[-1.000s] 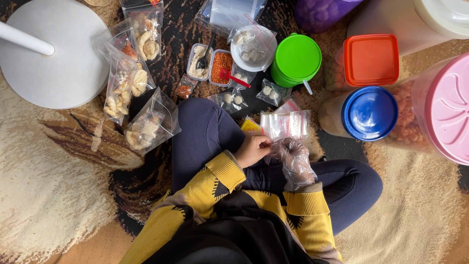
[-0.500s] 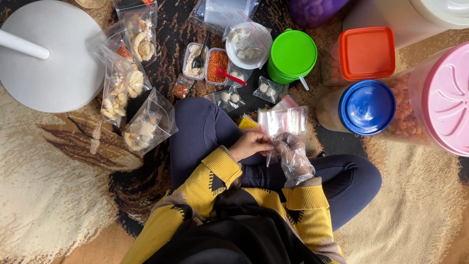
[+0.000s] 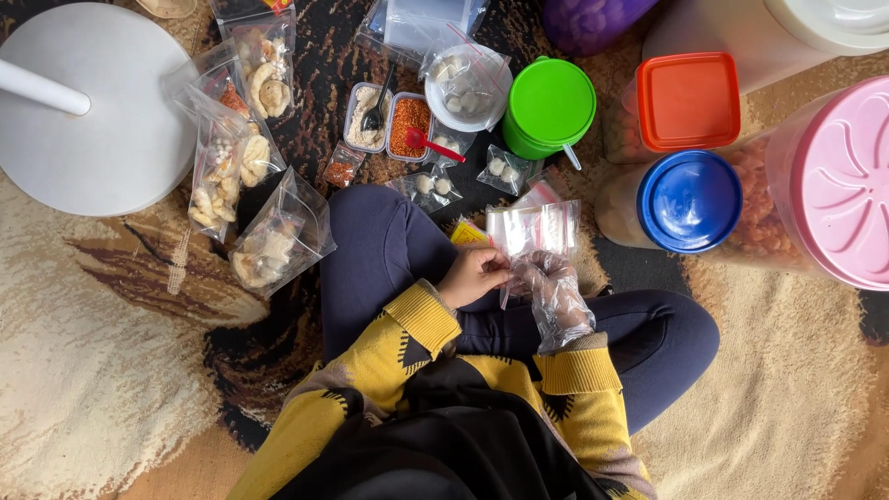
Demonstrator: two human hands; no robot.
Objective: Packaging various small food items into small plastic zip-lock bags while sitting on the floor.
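Carpeted floor; left hand (image 3: 474,274) and gloved right hand (image 3: 554,289) apparently pinch small clear bag (image 3: 507,282).

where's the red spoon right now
The red spoon lies top centre in the head view, its bowl in the tub of orange-red seasoning, handle pointing right toward the green-lidded container.

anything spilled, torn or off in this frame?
Nothing spilled or torn that shows. One oddity: only the right hand wears a clear plastic glove; the left hand is bare. Both pinch a small clear bag. Filled snack bags lie loosely scattered on the carpet.
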